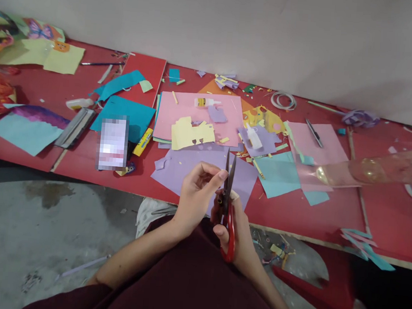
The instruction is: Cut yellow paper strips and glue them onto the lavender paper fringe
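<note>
My right hand [238,223] grips a pair of scissors [228,242] by the red handles, its dark blades pointing away from me and slightly apart. Right beside the blades, my left hand [197,196] is closed in a pinch, thumb against fingers; whatever it pinches is too small or hidden to make out. Both hands are above a purple paper sheet [169,173] at the table's front edge. Just beyond lies a cut piece of pale yellow paper [189,134] with small holes, on a stack of pink paper [177,107].
Glue bottles [203,102] [253,137] lie among paper scraps on the red table [329,221]. To the left are a yellow glue stick box [143,142], a blurred-out phone [112,143] and a dark case [75,129]. Light blue sheets [279,174] and a pen [314,133] lie right. A transparent sleeve-like shape [372,170] reaches in from the right.
</note>
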A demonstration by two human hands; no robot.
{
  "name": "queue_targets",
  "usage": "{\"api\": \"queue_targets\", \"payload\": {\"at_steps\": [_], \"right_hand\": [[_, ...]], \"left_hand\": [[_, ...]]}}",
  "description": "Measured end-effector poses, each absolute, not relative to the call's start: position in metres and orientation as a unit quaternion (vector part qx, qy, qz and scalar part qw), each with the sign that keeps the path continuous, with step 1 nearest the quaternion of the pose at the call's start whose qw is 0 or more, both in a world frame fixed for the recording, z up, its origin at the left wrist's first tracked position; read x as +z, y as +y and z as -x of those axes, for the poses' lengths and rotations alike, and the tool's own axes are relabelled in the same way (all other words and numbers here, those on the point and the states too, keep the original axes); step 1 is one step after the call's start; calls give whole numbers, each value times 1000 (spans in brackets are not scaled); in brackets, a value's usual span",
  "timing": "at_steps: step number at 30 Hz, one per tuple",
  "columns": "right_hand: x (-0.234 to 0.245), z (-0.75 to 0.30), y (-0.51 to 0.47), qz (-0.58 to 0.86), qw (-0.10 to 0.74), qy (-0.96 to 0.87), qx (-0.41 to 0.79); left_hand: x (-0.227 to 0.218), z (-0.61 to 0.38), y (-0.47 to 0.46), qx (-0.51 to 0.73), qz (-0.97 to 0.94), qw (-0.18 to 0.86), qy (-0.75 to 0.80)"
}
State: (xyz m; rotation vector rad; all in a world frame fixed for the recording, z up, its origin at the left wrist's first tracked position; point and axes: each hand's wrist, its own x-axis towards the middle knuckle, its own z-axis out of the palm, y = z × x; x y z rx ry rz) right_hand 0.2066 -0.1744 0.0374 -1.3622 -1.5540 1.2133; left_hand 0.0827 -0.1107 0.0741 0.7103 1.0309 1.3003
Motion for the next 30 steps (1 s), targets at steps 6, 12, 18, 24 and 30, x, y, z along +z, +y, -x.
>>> {"api": "queue_targets", "payload": {"at_steps": [6,12,18,24,30], "right_hand": [[38,-205,-175,531,359,-607,471],[41,-202,-174,531,355,-605,475],[33,-203,-175,524,369,-592,488],[35,-202,-175,511,372,-597,494],[31,-203,-177,516,370,-588,501]], "left_hand": [[77,-83,-113,562,-299,626,450],[79,-82,-114,549,-299,629,461],[73,-82,-115,550,-293,636,454],[73,-82,-114,546,-281,646,454],[70,-83,-116,550,-281,641,456]]}}
